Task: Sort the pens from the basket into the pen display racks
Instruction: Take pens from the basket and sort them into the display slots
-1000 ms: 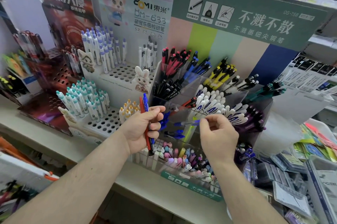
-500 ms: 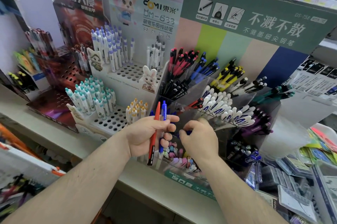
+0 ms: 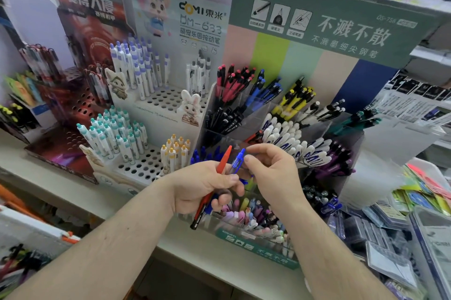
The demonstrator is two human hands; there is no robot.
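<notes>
Head view: a person stood at a shop shelf (image 3: 219, 258) crowded with pen display racks, both forearms reaching in. The left hand (image 3: 202, 186) was clenched around two pens held upright together, a red pen (image 3: 220, 165) and a blue pen (image 3: 236, 162). The right hand (image 3: 271, 177) hovered just beside them, fingers curled, its fingertips (image 3: 247, 158) at the blue pen's cap; whether they actually pinched it could not be told. Directly behind the hands stood the clear tiered rack (image 3: 268, 114), its compartments already holding red, blue, yellow, black, white and purple pens, with blue pens (image 3: 202, 154) showing in a compartment just behind the left hand. To its left, the white peg-hole rack (image 3: 151, 165) carried several groups of pens and many open holes. The basket was out of view. Judging by this, sorting was well under way, with at least these two pens left to place.
</notes>
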